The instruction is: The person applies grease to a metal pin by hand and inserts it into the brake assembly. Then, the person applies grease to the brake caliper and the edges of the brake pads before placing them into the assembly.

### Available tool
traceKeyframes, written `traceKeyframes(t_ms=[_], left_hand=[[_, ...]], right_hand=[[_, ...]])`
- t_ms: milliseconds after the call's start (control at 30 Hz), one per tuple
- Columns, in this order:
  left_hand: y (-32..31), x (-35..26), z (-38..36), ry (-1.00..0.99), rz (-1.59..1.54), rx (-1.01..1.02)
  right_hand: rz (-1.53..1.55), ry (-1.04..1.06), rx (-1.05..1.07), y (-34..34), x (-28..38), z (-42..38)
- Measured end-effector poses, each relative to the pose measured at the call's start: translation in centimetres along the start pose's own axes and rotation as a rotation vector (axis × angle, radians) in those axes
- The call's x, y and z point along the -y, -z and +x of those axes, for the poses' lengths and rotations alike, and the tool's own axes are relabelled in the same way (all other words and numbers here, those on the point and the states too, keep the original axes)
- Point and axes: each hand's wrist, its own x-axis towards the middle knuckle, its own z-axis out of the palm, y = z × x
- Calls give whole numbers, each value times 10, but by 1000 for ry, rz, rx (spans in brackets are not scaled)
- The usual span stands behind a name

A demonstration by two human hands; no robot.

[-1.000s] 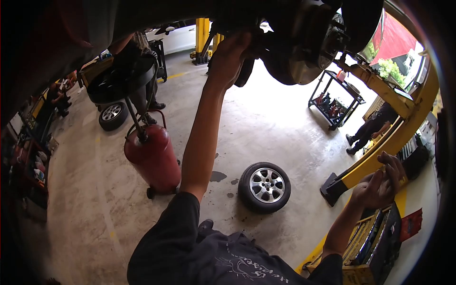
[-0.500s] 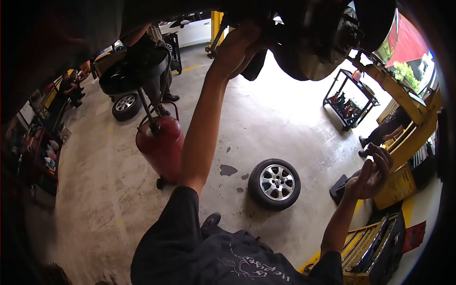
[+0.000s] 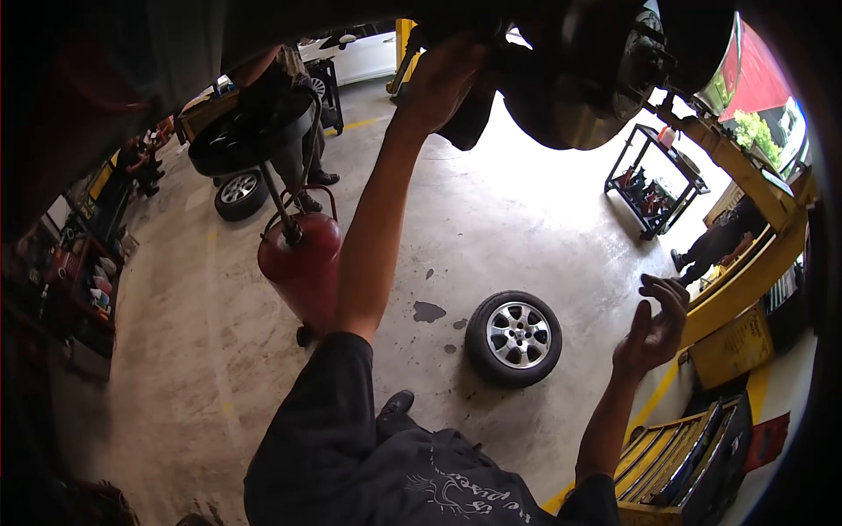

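Note:
My left hand (image 3: 445,81) reaches up to the dark underside of a raised car (image 3: 517,70), touching or close against a part there. Its fingertips are lost in shadow, so what they hold is hidden. Beside it hang a rounded brake or hub assembly (image 3: 583,110) and other dark suspension parts. Lower on the right, my right hand (image 3: 651,333) is in the air, fingers apart and slightly bent, with nothing in it. A wheel with a silver rim (image 3: 517,337) lies flat on the floor between my arms.
A red oil drainer (image 3: 303,263) with a black pan (image 3: 254,136) stands left, a person (image 3: 298,162) behind it. Another wheel (image 3: 240,193) lies beyond. On the right are a tool cart (image 3: 653,180), a yellow lift post (image 3: 745,289), a person (image 3: 724,241) and a tool chest (image 3: 675,456).
My right hand has moved down and to the left in view. My left hand stays up at the car's underside. The floor scene has shifted slightly right as the camera moved.

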Motion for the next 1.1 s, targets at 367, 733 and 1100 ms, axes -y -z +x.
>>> traceKeyframes(t_ms=[367,733,1100], left_hand=[[87,-17,-81,-127,97,-538],[214,-53,-116,155,402,-312],[224,-45,-140,226,231,-179]], right_hand=[[442,-415,551,-177,82,21],[60,-663,-46,-333,62,122],[427,-911,-2,-331,74,97]])
